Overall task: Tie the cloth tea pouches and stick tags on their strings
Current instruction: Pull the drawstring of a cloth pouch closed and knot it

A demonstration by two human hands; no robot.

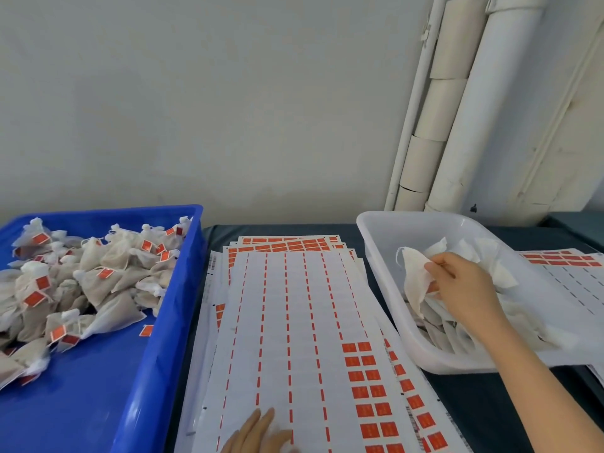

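Reaching into the white plastic tub (385,256) on the R side of the head view, the right hand (464,286) pinched one untied cloth pouch (415,282) btw thumb and fingertips. That pouch was held just above the other loose pouches (490,266) in the tub, near the tub's L wall, w/ a bit of string (398,256) sticking out at its upper L corner.

At the bottom edge, only partly in frame, the left hand (258,433) lay flat w/ straight fingers on the top sticker sheet (277,322), gripping nothing. That sheet was mostly peeled, w/ thin orange dashes left in columns. Whole orange tags (369,387) remained in two columns at its lower R. It topped a fanned stack of similar sheets on the dark table (474,403), btw the tub and a blue crate (170,322).

The crate, on the L, held a pile of tied pouches (81,279), many w/ orange tags on their strings. One loose tag (146,330) lay on the crate floor.

More sheets (568,273) showed past the tub's R rim. White pipes (496,109) ran up the pale wall (228,93) at back R.
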